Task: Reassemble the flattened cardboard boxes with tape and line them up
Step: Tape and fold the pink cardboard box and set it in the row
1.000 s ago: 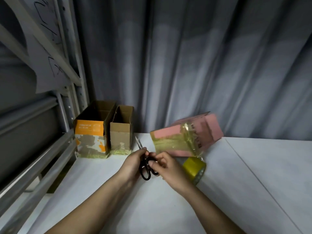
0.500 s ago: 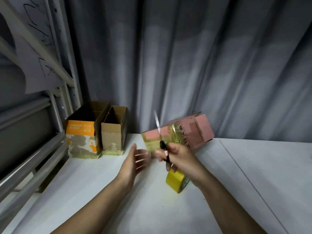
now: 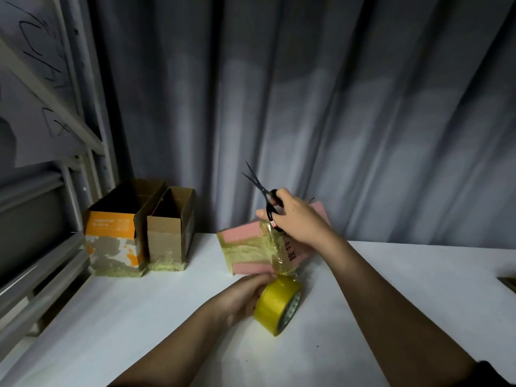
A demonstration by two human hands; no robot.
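Observation:
A pink box (image 3: 240,233) lies tilted on the white table (image 3: 111,317), its near face covered in yellowish tape. A strip of tape runs from that box down to the yellow tape roll (image 3: 275,305). My left hand (image 3: 245,297) grips the roll from its left side, on the table. My right hand (image 3: 296,216) hovers over the pink box and holds black scissors (image 3: 262,191), blades slightly apart and pointing up and left. Two upright boxes stand side by side at the back left: an orange-and-white box (image 3: 111,238) and a plain brown box (image 3: 170,236).
A metal shelf frame (image 3: 69,169) with a scribbled paper sheet borders the table's left side. Grey curtains (image 3: 335,107) hang behind the table. A dark object (image 3: 506,283) peeks in at the right edge.
My right hand took the scissors and lifted them above the pink box. My left hand let go of the scissors, dropped to the table and gripped the tape roll.

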